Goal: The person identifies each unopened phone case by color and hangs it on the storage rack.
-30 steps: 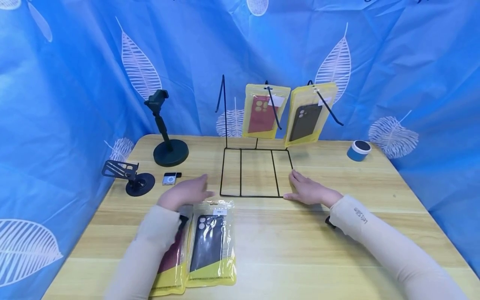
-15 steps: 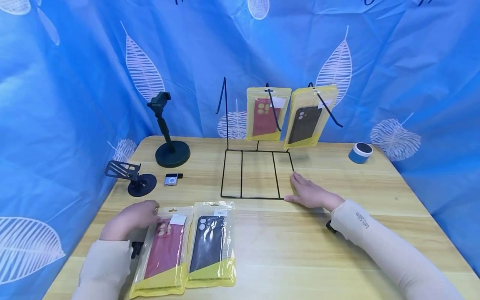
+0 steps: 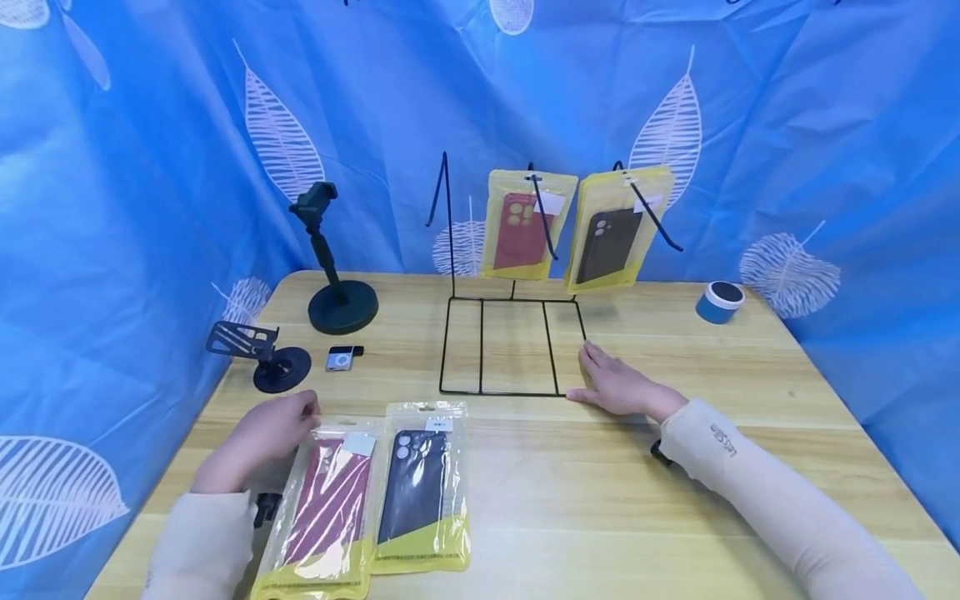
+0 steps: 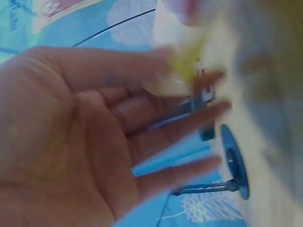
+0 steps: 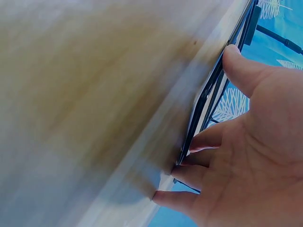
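My left hand point(image 3: 273, 433) pinches the top left corner of a clear yellow pouch with a red phone case point(image 3: 327, 504) inside. In the left wrist view the pouch corner point(image 4: 187, 64) shows between thumb and forefinger, while the other fingers stretch out. Beside it lies a second pouch with a dark phone case point(image 3: 414, 487). My right hand point(image 3: 618, 383) rests at the right front corner of a black wire display rack point(image 3: 517, 393), thumb and fingertips touching the base wires point(image 5: 201, 104). From the rack's middle and right hooks hang a red-case pouch point(image 3: 519, 233) and a dark-case pouch point(image 3: 611, 242).
The rack's left hook point(image 3: 435, 196) carries nothing. A tall black phone stand point(image 3: 342, 308), a low folding stand point(image 3: 281, 369) and a small silver player point(image 3: 340, 359) stand or lie at left. A blue-and-white round jar point(image 3: 720, 302) is at back right. Blue leaf-patterned cloth surrounds the table point(image 3: 600, 517).
My left hand swung left and back from above the pouches to the red-case pouch's top left corner. That pouch shifted slightly toward me and its glare changed. My right hand stayed at the rack.
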Demonstrator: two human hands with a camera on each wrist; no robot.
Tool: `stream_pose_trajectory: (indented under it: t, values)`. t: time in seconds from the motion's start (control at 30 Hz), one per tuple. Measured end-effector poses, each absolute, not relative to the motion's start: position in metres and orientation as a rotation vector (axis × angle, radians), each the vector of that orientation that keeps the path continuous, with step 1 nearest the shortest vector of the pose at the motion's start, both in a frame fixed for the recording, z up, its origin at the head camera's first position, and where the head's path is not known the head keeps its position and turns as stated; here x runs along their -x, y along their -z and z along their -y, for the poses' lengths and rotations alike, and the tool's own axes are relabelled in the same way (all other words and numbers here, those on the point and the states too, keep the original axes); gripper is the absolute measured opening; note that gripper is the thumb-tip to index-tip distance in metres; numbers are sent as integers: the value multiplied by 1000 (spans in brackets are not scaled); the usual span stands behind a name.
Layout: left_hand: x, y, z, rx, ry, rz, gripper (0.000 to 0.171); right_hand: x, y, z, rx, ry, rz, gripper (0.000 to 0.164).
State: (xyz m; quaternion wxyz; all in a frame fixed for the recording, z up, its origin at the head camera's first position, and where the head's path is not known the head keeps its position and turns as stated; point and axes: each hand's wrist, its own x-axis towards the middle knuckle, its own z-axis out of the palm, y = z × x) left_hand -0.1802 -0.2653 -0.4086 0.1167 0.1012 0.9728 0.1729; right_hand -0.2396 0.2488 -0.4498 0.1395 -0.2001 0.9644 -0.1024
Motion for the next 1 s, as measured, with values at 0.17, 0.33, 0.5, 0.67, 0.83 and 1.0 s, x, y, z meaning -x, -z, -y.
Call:
stream_pose_trajectory:
  t: [0.17, 0.33, 0.5, 0.67, 0.83, 1.0]
  values:
    - [175, 387, 262, -418, -772, -2934, 6, 239, 450, -248, 577, 297, -2787, 91]
    - [173, 358, 248, -515, -1061, -3030, 11, 240, 448, -248, 576, 303, -2783, 91]
    - [183, 337, 230, -580, -1571, -3038, 12, 241, 448, -249, 580, 299, -2790, 91]
    - [200, 326, 206, -721, -2081, -2939, 15, 242, 448, -248, 579, 297, -2790, 91]
    - [218, 314, 179, -893, -2398, -2845, 16, 240, 447, -248, 560, 302, -2785, 91]
    - [230, 296, 155, -930, -2602, -2741, 9, 238, 447, -246, 560, 317, -2785, 90]
